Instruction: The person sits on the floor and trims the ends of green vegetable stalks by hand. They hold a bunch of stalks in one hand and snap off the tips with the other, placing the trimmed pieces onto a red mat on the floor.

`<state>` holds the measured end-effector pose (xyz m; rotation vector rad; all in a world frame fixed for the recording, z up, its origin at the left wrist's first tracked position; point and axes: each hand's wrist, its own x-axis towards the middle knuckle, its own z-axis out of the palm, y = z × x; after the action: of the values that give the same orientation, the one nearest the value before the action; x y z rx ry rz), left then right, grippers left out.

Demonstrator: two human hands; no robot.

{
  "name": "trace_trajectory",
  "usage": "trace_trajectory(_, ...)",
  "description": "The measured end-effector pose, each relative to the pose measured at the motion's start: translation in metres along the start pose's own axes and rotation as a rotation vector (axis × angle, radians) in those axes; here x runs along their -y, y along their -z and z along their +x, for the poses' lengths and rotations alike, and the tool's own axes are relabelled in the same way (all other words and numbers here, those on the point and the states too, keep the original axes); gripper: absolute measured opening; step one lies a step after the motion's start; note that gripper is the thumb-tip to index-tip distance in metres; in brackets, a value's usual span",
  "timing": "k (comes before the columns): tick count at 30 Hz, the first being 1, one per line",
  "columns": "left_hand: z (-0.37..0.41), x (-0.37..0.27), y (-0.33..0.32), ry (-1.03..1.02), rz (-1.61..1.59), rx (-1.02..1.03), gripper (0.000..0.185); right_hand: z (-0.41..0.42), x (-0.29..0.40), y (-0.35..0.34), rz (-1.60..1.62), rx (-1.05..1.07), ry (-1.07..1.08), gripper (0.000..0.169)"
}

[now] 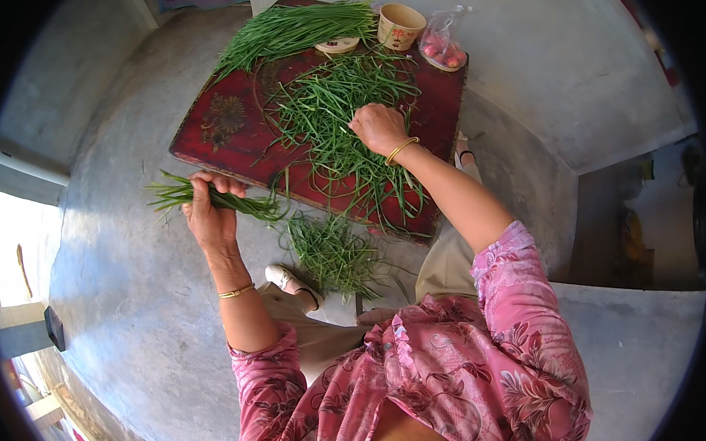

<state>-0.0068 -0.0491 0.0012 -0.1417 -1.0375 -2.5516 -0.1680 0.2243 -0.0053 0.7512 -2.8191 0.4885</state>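
Note:
My left hand (212,211) grips a small bundle of garlic chives (244,205) off the table's near left edge, the thumb lying across it. Over a loose, tangled pile of garlic chives (331,99) my right hand (379,128) is curled, its fingertips pinching blades in the pile; the hand's own back hides most of the grip. The pile spreads across a dark red wooden table (205,150) and hangs over its near edge. A neat sheaf of long garlic chives (299,27) lies at the table's far left.
A paper tub (400,29) and its round lid (338,45) stand at the far side. Beside them, a clear plastic bag of red fruit (443,45) rests at the far right corner. Green scraps (334,253) lie heaped on the concrete floor (139,274) between my feet.

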Motion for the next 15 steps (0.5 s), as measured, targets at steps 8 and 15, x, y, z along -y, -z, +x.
trace_trajectory(8,-0.011,0.029,-0.018,0.241,0.003,-0.087,0.014,-0.004,0.004,0.027,0.743,0.115,-0.229,0.019)
trace_trajectory(15,-0.024,0.068,-0.044,0.372,0.159,-0.007,0.020,-0.065,0.070,0.026,1.052,0.231,-0.140,0.017)
